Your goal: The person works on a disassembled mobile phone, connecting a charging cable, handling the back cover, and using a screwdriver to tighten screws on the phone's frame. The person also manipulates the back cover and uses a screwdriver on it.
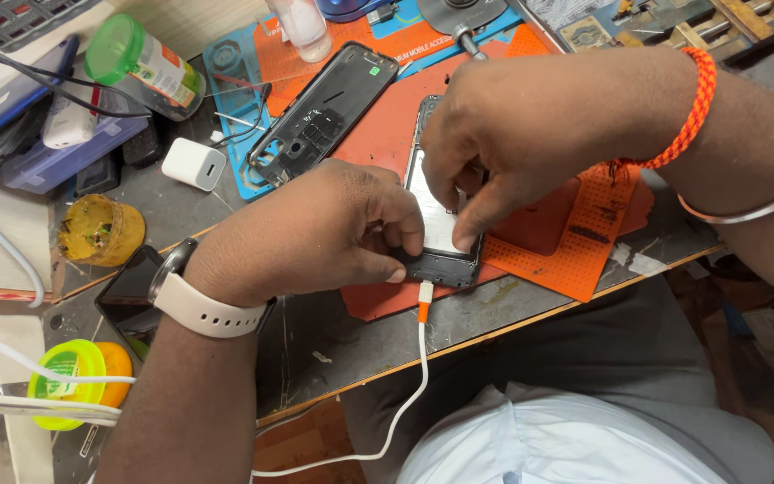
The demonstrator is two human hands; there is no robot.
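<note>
Dark, scuffed counter [333, 341] with a wood-trimmed front edge, crowded all round. An orange work mat [378, 134] covers the middle; a perforated orange sheet [584, 242] lies at its 3 o'clock. At 10 o'clock sits a black phone frame [324, 112], further out a white charger cube [194, 164] and a green-capped jar [141, 63]. At 9 o'clock, a yellow tub [98, 230].

Dead centre on the mat lies the opened phone [439, 229], back off, white cable [409, 376] plugged into its near end.

Left hand [315, 233], pale watch strap at the wrist, curls in from 7 o'clock, thumb and fingers pinching the phone's lower left corner. Right hand [494, 152], with an orange braided band and a metal bangle, comes down from 2 o'clock, fingertips pressed together onto the phone's pale inner panel.
</note>
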